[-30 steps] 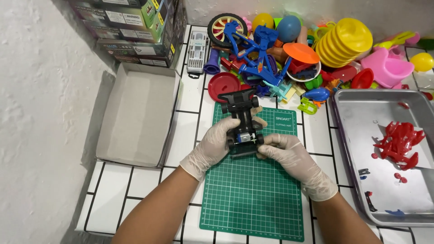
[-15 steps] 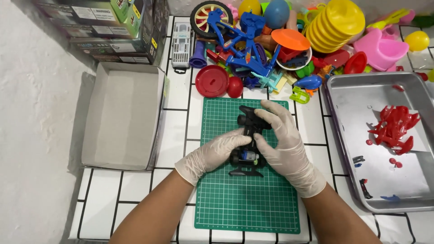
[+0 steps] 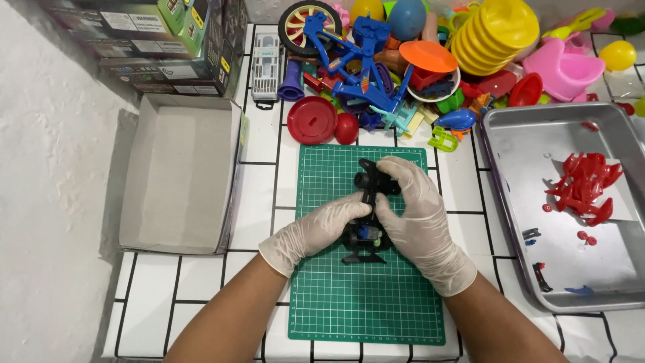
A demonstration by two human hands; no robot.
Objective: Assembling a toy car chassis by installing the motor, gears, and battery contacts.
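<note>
Both my hands wear pale gloves and hold a small black toy vehicle frame [image 3: 366, 232] over the green cutting mat [image 3: 336, 296]. My left hand [image 3: 316, 228] grips its lower left side, fingers curled around it. Closed over the frame's upper part and right side is my right hand [image 3: 416, 215]. A blue and green bit shows in the toy's middle. Its base rests on the mat.
An open grey cardboard box [image 3: 178, 175] lies left of the mat. A metal tray [image 3: 510, 175] with red plastic parts [image 3: 584, 188] sits at right. Beyond the mat is a heap of coloured toys, with a blue toy bicycle [image 3: 349, 60] and red lid [image 3: 312, 119].
My right hand has slid up from beside the toy's base to cover its upper part. The left hand keeps its hold. The camera has shifted slightly.
</note>
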